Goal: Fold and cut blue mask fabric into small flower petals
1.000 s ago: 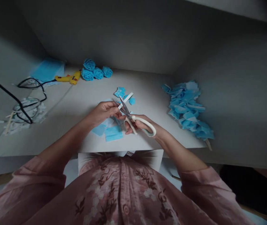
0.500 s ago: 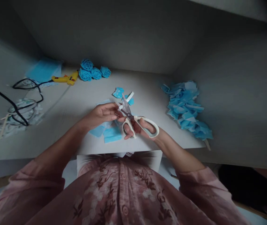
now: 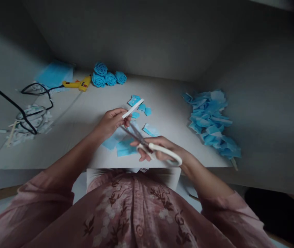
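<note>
A pale, flat counter (image 3: 170,100) spans the middle of the frame. At its upper left lie flat blue sheets (image 3: 55,74), a yellow glue gun (image 3: 78,84) and, just beside its nozzle end, four ruffled blue roses (image 3: 110,79). White scraps (image 3: 34,121) spread at far left, beneath a black cord (image 3: 9,101). Small blue snippets (image 3: 134,100) dot the centre, larger blue pieces (image 3: 124,148) lie below them, and crumpled blue strips (image 3: 210,120) heap at right.

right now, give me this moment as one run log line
left hand: holds white strip | right hand: holds scissors | on table: blue scraps, blue rosettes, yellow glue gun
</note>
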The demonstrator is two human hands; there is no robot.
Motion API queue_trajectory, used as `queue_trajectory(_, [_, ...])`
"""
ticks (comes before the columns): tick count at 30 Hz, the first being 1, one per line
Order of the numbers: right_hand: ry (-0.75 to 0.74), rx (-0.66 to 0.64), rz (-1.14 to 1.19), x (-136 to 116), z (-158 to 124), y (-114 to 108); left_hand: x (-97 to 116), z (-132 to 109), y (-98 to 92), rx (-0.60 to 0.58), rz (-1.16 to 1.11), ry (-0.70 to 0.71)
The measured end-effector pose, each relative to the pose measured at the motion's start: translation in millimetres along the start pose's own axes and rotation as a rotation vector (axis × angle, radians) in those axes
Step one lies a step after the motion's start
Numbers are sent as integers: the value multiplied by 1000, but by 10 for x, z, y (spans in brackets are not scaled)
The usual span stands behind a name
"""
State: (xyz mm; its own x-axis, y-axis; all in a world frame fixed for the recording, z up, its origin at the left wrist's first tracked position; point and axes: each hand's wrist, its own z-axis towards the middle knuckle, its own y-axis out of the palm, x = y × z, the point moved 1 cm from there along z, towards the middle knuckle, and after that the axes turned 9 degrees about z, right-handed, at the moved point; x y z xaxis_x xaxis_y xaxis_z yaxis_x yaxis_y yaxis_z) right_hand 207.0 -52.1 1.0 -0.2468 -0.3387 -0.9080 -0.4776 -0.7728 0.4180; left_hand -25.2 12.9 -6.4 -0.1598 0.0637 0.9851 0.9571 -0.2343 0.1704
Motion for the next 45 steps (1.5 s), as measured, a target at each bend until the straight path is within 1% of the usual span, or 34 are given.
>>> queue_trajectory(1, [-14, 14, -10, -9, -22, -69, -5, 0, -4, -23, -33, -13])
queue_trajectory(4, [-16, 119, -38, 10, -65, -267, -49, 12, -22, -112, -112, -42])
queue_trajectory(5, [-8, 140, -34, 28, -68, -310, -69, 18, -29, -135, -124, -51])
queue_trajectory(7, [12, 141, -10, 69, -56, -347, -101, 25, -41, -157, -131, -55])
queue_trajectory(9, [17, 126, 17, 96, -19, -340, -117, 22, -43, -177, -125, -39])
queue_trajectory(12, [22, 140, 25, 92, 62, -302, -123, -2, -30, -213, -78, -40])
queue_trajectory(17, [23, 159, -8, 24, 197, -231, -191, -36, -32, -162, 57, -99])
queue_trajectory(20, [-7, 163, 12, 9, 243, -180, -228, -42, -46, -170, 142, -110])
queue_trajectory(22, [-47, 173, 36, 11, 252, -155, -209, -51, -52, -204, 159, -91])
queue_trajectory(24, [-81, 179, 66, 15, 247, -143, -163, -66, -51, -269, 130, -62])
queue_trajectory(26, [-93, 176, 97, 15, 236, -141, -118, -82, -45, -333, 100, -40])
queue_trajectory(27, [-89, 170, 112, 15, 231, -141, -107, -87, -43, -344, 102, -35])
queue_trajectory(29, [-71, 165, 139, 13, 226, -143, -108, -88, -44, -308, 150, -21])
queue_trajectory(34, [-46, 186, 168, 25, 234, -114, -152, -60, -48, -117, 314, 31])
queue_trajectory(36, [-12, 235, 126, 44, 245, -67, -148, -44, -42, -62, 362, 34])
queue_trajectory(38, [68, 253, 29, 65, 259, 15, -141, -24, -41, -2, 397, 39])
queue_trajectory(40, [138, 222, -95, 71, 267, 107, -138, -3, -45, 29, 389, 38])
queue_trajectory(41, [146, 204, -147, 64, 262, 141, -137, 4, -49, 33, 362, 35])
queue_trajectory(43, [123, 194, -197, 38, 227, 156, -130, 7, -60, 28, 280, 30])
queue_trajectory(45, [68, 198, -172, 17, 158, 88, -118, 2, -66, 23, 204, 20])
